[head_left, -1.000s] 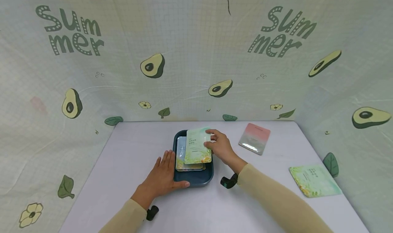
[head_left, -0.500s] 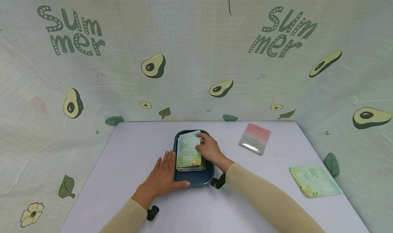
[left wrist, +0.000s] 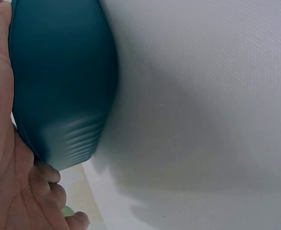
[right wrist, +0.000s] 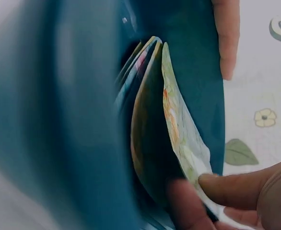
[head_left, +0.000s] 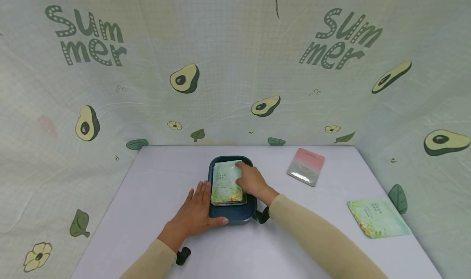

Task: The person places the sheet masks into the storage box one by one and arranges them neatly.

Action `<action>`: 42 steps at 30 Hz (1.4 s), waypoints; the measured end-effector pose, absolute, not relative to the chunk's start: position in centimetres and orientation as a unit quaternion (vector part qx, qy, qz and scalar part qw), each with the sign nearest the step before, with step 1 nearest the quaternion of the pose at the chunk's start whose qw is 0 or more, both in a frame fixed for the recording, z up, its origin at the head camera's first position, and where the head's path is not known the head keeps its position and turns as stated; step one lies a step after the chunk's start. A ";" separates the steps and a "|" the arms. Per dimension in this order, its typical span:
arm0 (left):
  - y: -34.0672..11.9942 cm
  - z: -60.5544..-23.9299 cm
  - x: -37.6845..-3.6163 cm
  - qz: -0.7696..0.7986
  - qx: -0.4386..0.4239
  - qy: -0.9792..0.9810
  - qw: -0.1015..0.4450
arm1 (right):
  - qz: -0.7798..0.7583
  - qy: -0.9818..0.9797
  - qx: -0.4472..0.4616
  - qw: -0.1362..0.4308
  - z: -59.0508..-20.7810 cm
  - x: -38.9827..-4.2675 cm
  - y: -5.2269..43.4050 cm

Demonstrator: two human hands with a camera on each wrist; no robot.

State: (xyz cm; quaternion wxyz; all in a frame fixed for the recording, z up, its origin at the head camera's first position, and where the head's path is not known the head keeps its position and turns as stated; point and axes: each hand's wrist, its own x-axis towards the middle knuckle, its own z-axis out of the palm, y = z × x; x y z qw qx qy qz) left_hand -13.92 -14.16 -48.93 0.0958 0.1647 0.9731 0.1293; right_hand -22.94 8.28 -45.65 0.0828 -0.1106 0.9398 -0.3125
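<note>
A dark blue tray (head_left: 239, 215) stands mid-table with a small stack of flat sheet mask packets in it. On top lies a green floral sheet mask packet (head_left: 226, 185). My right hand (head_left: 254, 181) pinches its right edge; in the right wrist view the thumb (right wrist: 231, 189) is on one face and a blurred finger behind. That packet (right wrist: 179, 115) leans slightly apart from the others there. My left hand (head_left: 193, 211) rests along the tray's left side, fingers straight and thumb at the near corner. In the left wrist view its palm (left wrist: 6, 158) lies beside the tray's outer wall (left wrist: 64, 72).
A pink and silver packet (head_left: 306, 166) lies at the back right of the white table (head_left: 147, 181). Another green floral packet (head_left: 379, 217) is near the table's right edge. A patterned curtain (head_left: 220, 46) hangs behind and along both sides.
My right hand has moved left and slightly down, bringing the green packet from above the tray's right side onto the stack. My left hand stays against the tray.
</note>
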 end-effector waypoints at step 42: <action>-13.9 -48.6 -13.7 0.139 0.150 0.973 0.110 | -0.177 0.978 -0.104 0.044 -52.3 -21.3 27.5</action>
